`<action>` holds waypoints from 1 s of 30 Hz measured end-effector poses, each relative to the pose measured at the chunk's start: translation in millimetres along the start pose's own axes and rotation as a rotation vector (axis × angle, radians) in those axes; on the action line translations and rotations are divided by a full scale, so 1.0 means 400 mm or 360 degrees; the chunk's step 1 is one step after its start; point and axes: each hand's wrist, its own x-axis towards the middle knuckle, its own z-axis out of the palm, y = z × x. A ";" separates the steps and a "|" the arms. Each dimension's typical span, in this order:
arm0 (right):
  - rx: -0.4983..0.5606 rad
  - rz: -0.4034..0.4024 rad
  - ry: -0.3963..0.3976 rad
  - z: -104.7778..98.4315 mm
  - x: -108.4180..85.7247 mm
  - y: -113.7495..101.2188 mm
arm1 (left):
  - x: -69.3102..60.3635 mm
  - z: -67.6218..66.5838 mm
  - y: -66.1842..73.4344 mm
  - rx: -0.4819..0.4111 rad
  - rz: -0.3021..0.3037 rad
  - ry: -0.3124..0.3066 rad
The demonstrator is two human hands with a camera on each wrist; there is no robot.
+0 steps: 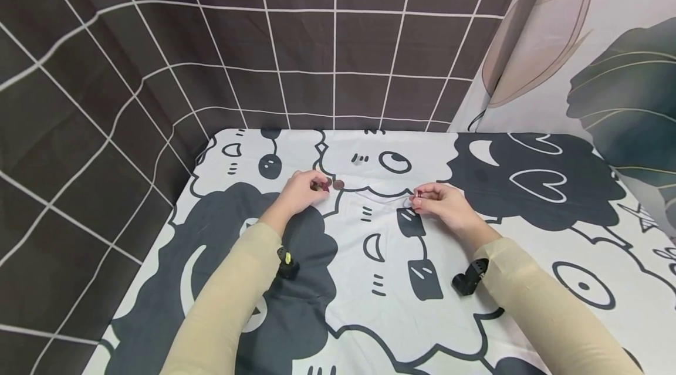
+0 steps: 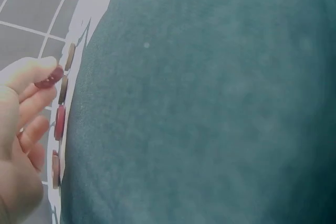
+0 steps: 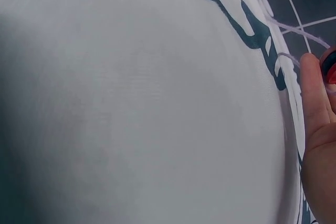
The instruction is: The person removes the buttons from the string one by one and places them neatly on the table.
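Between thumb and fingertips, my left hand [image 1: 301,192] pinches a dark red button [image 2: 50,78], whose small holes show in the left wrist view. Flat on the cloth by that hand lie a brown button [image 1: 338,185] and more brown and red buttons [image 2: 60,123]. Farther right, my right hand [image 1: 446,205] pinches a small red piece [image 1: 419,193] along with a thin pale string [image 3: 299,30]. The string runs over the cloth towards the left hand. A dark disc-like part shows beside the red piece at the right wrist view's edge; its exact kind is cut off.
A cloth [image 1: 391,322] with black-and-white cartoon faces covers the table. Behind and to the left hangs a dark curtain [image 1: 296,40] with a white grid. A leaf-patterned curtain [image 1: 623,70] hangs at the right. Each wrist wears a small black camera [image 1: 470,277].
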 end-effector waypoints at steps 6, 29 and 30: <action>0.0003 -0.0019 0.0012 -0.002 -0.001 0.001 | -0.003 -0.008 0.007 0.0252 0.0123 -0.0071; -0.0003 0.0001 0.0013 0.004 -0.001 -0.001 | -0.003 -0.008 0.014 0.0387 0.0132 -0.0086; -0.0004 0.0000 0.0011 0.004 -0.001 -0.001 | -0.002 -0.007 0.015 0.0366 0.0125 -0.0076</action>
